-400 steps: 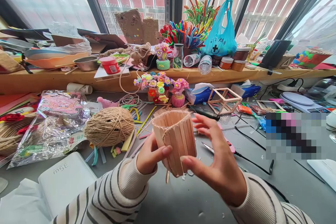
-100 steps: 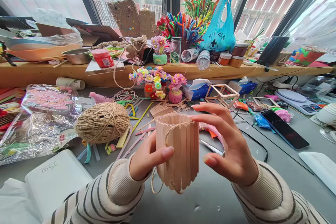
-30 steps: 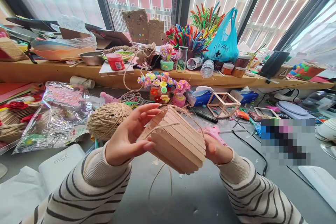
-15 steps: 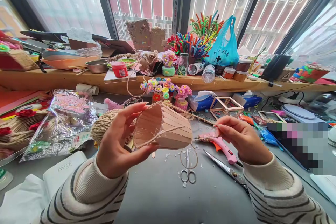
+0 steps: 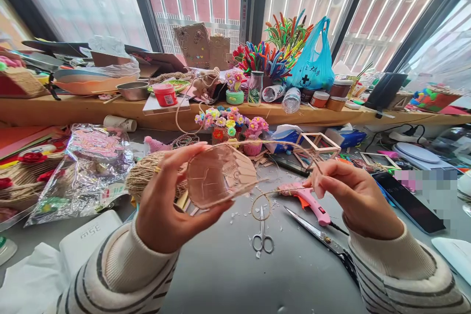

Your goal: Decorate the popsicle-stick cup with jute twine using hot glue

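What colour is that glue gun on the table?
The glue gun is pink, showing best in the head view.

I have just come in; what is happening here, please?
A person's left hand holds a cup of flat wooden sticks, tipped so its opening shows. The right hand pinches twine that runs from the cup's rim. Small scissors, larger scissors and a pink glue gun lie on the grey table.

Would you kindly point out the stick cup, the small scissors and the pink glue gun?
Stick cup [image 5: 211, 176], head view: its inner wall.
Small scissors [image 5: 262, 232], head view: near the pivot.
Pink glue gun [image 5: 315, 207], head view: its handle.
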The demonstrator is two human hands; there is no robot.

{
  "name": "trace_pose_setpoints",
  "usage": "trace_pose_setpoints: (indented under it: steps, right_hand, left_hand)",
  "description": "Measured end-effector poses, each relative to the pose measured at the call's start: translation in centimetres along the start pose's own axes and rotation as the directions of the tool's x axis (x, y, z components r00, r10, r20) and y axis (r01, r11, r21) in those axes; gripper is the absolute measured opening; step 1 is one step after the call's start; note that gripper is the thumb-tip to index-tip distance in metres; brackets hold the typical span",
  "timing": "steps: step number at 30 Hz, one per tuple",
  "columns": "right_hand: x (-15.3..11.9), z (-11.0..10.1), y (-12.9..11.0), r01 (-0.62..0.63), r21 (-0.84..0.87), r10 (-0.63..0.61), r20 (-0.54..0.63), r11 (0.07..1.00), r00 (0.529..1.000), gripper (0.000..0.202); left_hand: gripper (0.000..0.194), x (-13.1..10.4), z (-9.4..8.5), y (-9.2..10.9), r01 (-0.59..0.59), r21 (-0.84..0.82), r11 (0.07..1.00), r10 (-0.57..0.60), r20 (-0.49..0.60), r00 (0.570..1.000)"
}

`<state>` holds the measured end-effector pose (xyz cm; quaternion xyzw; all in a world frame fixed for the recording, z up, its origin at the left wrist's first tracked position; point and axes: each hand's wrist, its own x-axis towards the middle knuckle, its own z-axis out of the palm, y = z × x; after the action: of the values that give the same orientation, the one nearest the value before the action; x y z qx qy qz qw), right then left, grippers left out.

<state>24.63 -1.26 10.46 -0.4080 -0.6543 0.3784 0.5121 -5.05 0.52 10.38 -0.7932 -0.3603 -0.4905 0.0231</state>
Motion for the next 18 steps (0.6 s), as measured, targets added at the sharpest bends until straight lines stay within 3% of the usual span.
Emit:
trace_pose_setpoints:
  steps: [5,9,14,18]
  right_hand:
    - [-0.8,1.6,-1.7,-0.004,-0.101,0.016,0.119,0.995,0.993,0.014]
    - [-1.7,2.9,-2.5,0.030,-0.132,-0.021,0.065,0.991,0.998,0.021]
    - [-2.7,4.3,-3.0,0.153,-0.411,-0.226,-0.134,0.899,0.965,0.019]
    - [-3.0,5.2,-3.3,0.265,-0.600,-0.414,-0.121,0.754,0.902,0.022]
  left_hand:
    - [0.068,-0.2,1.0,2.6,-0.112,0.048,0.993,0.112,-0.005,0.994]
    - [0.064,-0.2,1.1,3.6,-0.185,0.112,0.976,0.182,0.029,0.983]
    - [0.057,-0.4,1.4,4.4,-0.239,0.247,0.939,0.236,0.043,0.971]
    - [0.056,-0.6,1.6,4.8,-0.258,0.298,0.919,0.255,0.052,0.966]
